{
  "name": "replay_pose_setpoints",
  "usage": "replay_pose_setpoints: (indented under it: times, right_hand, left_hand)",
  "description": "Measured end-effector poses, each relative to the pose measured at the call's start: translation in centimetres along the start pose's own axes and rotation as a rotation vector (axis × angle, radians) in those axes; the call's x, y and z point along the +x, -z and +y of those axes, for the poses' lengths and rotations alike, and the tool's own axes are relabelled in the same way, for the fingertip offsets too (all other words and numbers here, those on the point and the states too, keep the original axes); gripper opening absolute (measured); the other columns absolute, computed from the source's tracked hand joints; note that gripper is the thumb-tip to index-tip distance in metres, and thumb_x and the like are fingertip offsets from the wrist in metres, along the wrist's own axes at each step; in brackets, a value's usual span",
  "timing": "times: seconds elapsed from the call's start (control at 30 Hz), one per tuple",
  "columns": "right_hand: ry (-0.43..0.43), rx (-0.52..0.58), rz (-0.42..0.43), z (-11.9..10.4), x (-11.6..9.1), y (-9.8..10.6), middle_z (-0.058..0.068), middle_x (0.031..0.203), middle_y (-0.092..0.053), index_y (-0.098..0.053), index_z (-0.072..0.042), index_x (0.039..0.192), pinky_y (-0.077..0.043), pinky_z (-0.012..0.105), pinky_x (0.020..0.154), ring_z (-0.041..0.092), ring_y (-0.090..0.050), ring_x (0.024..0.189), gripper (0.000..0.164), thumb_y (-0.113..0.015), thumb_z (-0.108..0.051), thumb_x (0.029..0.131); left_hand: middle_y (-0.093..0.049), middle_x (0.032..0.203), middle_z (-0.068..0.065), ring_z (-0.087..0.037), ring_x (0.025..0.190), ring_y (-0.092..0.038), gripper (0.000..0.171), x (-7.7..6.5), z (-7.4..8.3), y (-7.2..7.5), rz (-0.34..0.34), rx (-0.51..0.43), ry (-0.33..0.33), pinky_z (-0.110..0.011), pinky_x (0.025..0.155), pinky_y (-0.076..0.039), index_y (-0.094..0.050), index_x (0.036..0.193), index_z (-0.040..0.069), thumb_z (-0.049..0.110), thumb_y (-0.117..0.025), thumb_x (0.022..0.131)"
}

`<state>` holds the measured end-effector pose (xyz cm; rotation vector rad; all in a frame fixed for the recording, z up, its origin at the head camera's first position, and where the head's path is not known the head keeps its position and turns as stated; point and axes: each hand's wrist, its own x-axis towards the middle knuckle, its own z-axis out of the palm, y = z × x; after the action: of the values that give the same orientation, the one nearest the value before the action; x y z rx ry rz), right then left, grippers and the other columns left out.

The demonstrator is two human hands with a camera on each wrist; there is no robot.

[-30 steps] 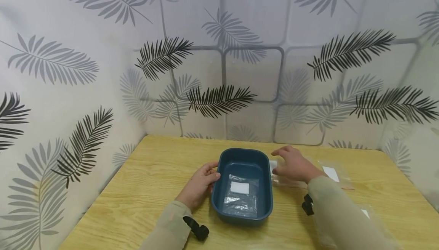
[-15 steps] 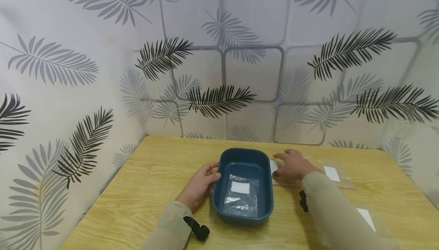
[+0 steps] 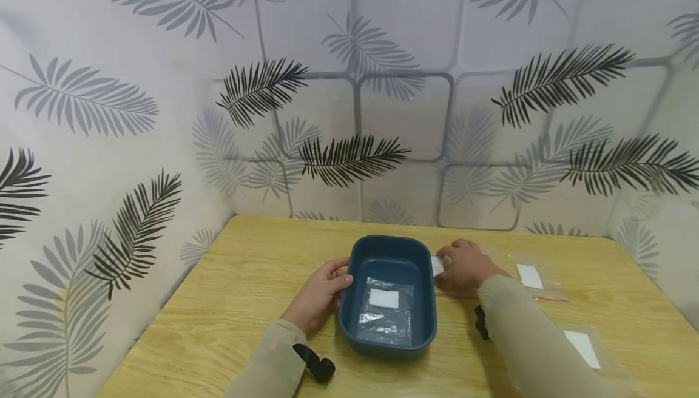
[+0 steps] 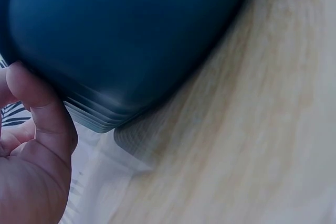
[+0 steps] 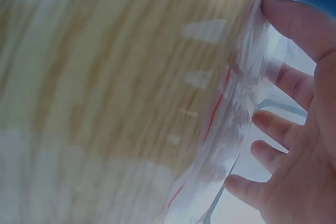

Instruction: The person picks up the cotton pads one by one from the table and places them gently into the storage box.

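A dark blue rectangular tub (image 3: 389, 350) stands upright on the wooden table. My left hand (image 3: 315, 295) holds its left side, thumb at the rim; the left wrist view shows the thumb against the tub wall (image 4: 121, 35), other fingers partly hidden. Inside the tub lies a clear plastic zip bag (image 3: 383, 327) with a white label. Just right of the tub, my right hand (image 3: 465, 266) pinches a second clear zip bag, whose white label (image 3: 438, 266) shows beside the fingertips. In the right wrist view that bag (image 5: 244, 95) looks creased between thumb and spread fingers.
Another labelled zip bag (image 3: 530, 276) lies right of my right hand. Nearer the front right is one more (image 3: 583, 349), partly under the sleeve. A leaf-patterned wall covering (image 3: 401, 192) rises behind the wooden table (image 3: 262, 258) and along its left side.
My right hand's thumb and fingers have drawn closer together on the bag beside the tub. The right forearm has shifted slightly left, baring more of the front bag. Left hand and tub stay put.
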<state>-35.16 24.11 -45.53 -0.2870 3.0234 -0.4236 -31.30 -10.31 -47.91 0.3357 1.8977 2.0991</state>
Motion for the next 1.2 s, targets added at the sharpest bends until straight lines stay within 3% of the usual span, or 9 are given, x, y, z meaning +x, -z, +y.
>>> replay_pose_setpoints:
  times: [0.3,0.6,0.83,1.07,1.2]
  right_hand:
    - [0.058,-0.008,0.054,0.5,0.3,-0.4,0.015,0.125,-0.054,-0.068,-0.005,0.114,-0.047,0.056,0.094,0.038,-0.05,0.117,0.057,-0.079,-0.038,0.07]
    - [0.09,0.003,0.128,2.0,0.4,0.1,0.019,0.124,-0.057,-0.07,-0.001,0.108,-0.047,0.056,0.095,0.04,-0.051,0.115,0.053,-0.077,-0.042,0.076]
    - [0.137,0.059,0.206,2.4,-0.8,2.4,0.021,0.117,-0.06,-0.068,0.005,0.109,-0.045,0.056,0.096,0.042,-0.053,0.112,0.055,-0.077,-0.04,0.078]
    - [0.159,0.132,0.231,3.0,-2.4,5.4,0.03,0.13,-0.052,-0.064,0.006,0.112,-0.04,0.061,0.1,0.049,-0.047,0.122,0.056,-0.077,-0.041,0.085]
    - [0.198,0.136,0.247,2.0,-3.1,6.8,0.03,0.135,-0.05,-0.065,0.004,0.111,-0.037,0.062,0.103,0.049,-0.044,0.126,0.056,-0.077,-0.045,0.085]
  left_hand:
    - [-0.055,0.102,-0.009,-0.013,0.068,-0.05,0.051,-0.1,0.1,-0.2,0.007,-0.004,0.002,-0.023,0.057,-0.044,-0.043,0.15,0.002,0.008,-0.058,0.102]
    - [-0.055,0.101,-0.009,-0.013,0.069,-0.052,0.05,-0.1,0.0,-0.2,0.006,-0.016,0.002,-0.023,0.057,-0.045,-0.044,0.149,0.002,0.008,-0.058,0.102]
    - [-0.054,0.104,-0.011,-0.012,0.067,-0.049,0.05,0.0,-0.1,-0.1,-0.02,-0.015,-0.01,-0.024,0.058,-0.044,-0.041,0.151,0.0,0.006,-0.055,0.103]
    - [-0.054,0.106,-0.013,-0.013,0.069,-0.05,0.051,0.0,-0.2,-0.2,-0.011,-0.016,0.001,-0.025,0.059,-0.044,-0.04,0.152,0.001,0.006,-0.055,0.103]
    - [-0.054,0.108,-0.014,-0.014,0.07,-0.051,0.05,-0.2,-0.1,0.0,-0.005,-0.02,0.005,-0.025,0.059,-0.045,-0.041,0.152,0.002,0.006,-0.055,0.103]
